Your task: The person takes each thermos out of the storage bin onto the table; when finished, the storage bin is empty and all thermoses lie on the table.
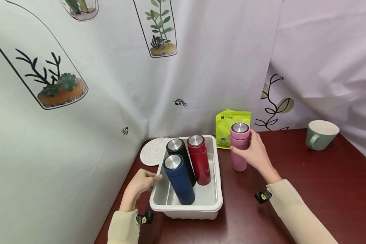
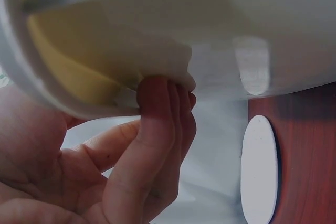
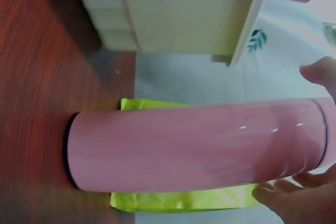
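Findings from beside the counter [image 1: 299, 176]: the pink bottle [image 1: 239, 160] stands upright to the right of the white tub [image 1: 189, 208], in front of the green pouch [image 1: 223, 126]. The right hand [image 1: 253, 150] curves round its upper part, part-open, fingers against one side; the thumb appears just off the surface in the wrist view, so a firm hold cannot be confirmed. The left hand [image 1: 142, 182] grips the tub's left rim, fingers curled under it. Inside the tub stand the blue bottle [image 1: 181, 181], black bottle [image 1: 185, 159] and red bottle [image 1: 200, 162]. Step in hand, in my judgement: handling the pink bottle while steadying the tub. The next move calls for either a closed thumb before lifting or a clean, level release.
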{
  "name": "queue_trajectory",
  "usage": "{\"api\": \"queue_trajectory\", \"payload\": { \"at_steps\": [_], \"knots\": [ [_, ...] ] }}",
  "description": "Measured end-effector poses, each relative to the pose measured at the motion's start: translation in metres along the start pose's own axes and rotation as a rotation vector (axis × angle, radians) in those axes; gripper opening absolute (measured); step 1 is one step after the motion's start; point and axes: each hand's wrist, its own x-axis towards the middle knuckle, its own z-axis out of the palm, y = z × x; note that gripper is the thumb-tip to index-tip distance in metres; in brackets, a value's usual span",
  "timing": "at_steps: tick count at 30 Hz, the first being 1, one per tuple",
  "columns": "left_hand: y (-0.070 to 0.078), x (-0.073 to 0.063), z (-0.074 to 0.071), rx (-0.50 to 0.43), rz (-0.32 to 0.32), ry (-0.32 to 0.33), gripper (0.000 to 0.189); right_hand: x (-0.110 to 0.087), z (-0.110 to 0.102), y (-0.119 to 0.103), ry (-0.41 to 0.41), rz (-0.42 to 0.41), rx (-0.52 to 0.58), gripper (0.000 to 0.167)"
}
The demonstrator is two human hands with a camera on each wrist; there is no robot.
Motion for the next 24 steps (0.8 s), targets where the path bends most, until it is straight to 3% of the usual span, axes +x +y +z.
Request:
{"api": "queue_trajectory", "payload": {
  "at_steps": [7, 17, 24],
  "knots": [
    [-0.002, -0.004, -0.002, -0.002, 0.002, 0.001, 0.026, -0.011, -0.007, -0.016, 0.107, -0.042, 0.072, 0.099],
    [0.0, -0.003, -0.006, 0.012, 0.016, 0.005, 0.025, -0.022, -0.022, -0.035, 0.236, -0.171, 0.025, 0.095],
    [-0.001, 0.0, -0.002, 0.018, 0.021, -0.001, 0.024, -0.031, -0.021, -0.051, 0.196, -0.233, 0.173, 0.089]
  ]
}}
